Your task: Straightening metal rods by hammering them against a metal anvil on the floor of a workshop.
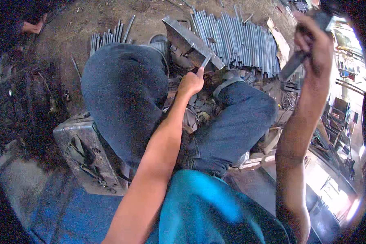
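My left hand [191, 83] is closed around a short metal rod [206, 61], whose bright end touches the edge of a flat steel bar [193, 38]. The bar lies slantwise between my feet, beyond my knees. Raised high at the right, my right hand [315, 42] grips a hammer [293, 66]; the handle slants down to the left and its dark upper part is blurred. Between my legs lie dark lumps and scraps [205, 106], partly hidden by my left forearm.
A wide row of grey metal rods [240, 40] lies on the dirt ground beyond the bar, with a smaller bunch of rods [106, 40] at the far left. A worn metal box [89, 156] with tools on top stands by my left thigh. Another person's hand [34, 27] shows at the upper left.
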Motion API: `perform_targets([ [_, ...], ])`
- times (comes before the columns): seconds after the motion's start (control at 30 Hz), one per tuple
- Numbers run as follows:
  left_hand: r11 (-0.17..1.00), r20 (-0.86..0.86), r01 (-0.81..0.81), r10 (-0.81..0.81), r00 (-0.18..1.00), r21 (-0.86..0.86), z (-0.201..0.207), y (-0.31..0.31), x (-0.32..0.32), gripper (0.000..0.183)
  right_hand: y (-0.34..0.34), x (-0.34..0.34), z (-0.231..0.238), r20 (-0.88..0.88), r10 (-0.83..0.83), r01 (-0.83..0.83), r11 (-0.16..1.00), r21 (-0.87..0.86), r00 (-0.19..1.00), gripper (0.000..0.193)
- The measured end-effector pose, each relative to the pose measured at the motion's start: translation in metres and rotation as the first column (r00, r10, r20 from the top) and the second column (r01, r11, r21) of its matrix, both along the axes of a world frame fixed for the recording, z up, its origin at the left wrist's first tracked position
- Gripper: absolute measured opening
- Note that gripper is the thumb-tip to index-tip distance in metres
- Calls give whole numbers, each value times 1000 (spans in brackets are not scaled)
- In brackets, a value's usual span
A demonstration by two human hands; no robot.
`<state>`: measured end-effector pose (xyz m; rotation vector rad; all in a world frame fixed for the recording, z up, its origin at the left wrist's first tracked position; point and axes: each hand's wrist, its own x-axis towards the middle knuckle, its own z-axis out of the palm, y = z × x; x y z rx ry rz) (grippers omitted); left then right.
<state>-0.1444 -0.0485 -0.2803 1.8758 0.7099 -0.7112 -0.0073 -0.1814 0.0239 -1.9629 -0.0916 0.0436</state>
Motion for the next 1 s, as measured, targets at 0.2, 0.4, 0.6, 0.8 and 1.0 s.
perform_targets([
  [0.2,1000,14,-19,19,1000,17,7,-1,0,75,19,-42,-19,358,72,-198,924,328,931,14],
  [0.4,999,59,-5,7,998,-32,8,-6,6,76,-32,-60,-300,-286,-199,15,843,-538,937,36],
  [0.6,1000,-37,-2,3,999,28,7,1,0,75,11,-3,-127,-366,-76,114,990,84,927,12],
  [0.8,1000,-35,-16,16,999,-3,3,7,1,76,13,-9,7,157,329,-364,829,423,931,17],
  [1.0,1000,-13,16,-16,1000,-5,-6,2,4,77,-12,-69,-199,39,82,-69,962,-265,996,8],
])
